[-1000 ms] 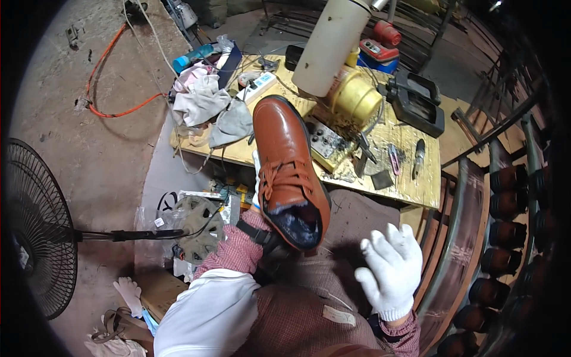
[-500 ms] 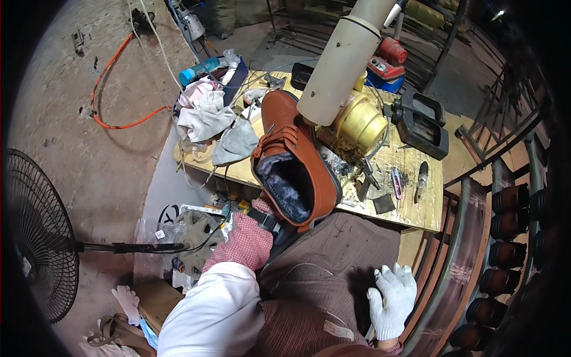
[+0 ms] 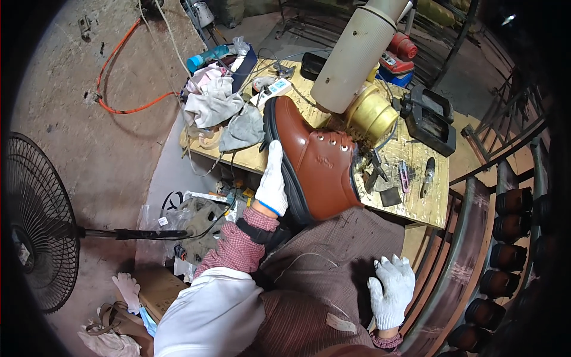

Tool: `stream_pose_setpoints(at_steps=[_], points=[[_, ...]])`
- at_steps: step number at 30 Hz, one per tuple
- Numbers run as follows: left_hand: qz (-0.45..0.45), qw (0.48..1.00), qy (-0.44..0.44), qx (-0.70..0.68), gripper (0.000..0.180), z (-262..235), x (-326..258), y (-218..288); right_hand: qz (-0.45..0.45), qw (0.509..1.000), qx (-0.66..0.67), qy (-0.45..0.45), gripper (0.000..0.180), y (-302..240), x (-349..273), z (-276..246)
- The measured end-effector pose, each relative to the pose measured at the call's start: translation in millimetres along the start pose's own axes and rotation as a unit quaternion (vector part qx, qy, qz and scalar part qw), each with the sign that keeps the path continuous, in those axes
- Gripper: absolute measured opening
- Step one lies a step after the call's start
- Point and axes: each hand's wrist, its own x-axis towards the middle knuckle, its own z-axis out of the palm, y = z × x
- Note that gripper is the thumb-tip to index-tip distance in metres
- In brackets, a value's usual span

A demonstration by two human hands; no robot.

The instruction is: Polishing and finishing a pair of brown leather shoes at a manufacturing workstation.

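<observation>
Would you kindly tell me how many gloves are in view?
3: one on the left hand holding the brown boot, one on the right hand, and a loose glove beside the brown box; the piled cloths may hide others.

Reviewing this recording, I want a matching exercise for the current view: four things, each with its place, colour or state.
1. Left hand
2. Right hand
3. Boot
4. Fan

A. Near the picture's left edge
B. Fingers spread, holding nothing
C. Against the boot's sole
D. Reddish-brown, with metal eyelets

Pairs: 1-C, 2-B, 3-D, 4-A
</observation>
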Motion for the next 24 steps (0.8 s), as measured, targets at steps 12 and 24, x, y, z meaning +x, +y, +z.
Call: stream_pose_setpoints(at_steps=[12, 24], points=[[0.147, 0.982, 0.116, 0.028, 0.052, -1, 42, 24, 0.055, 0.998, 0.002, -0.02, 0.032, 30, -13, 15], [0.197, 0.97, 0.14, 0.029, 0.062, 73, 89, 65, -0.038, 0.999, 0.014, 0.008, 0.031, 20, 28, 20]])
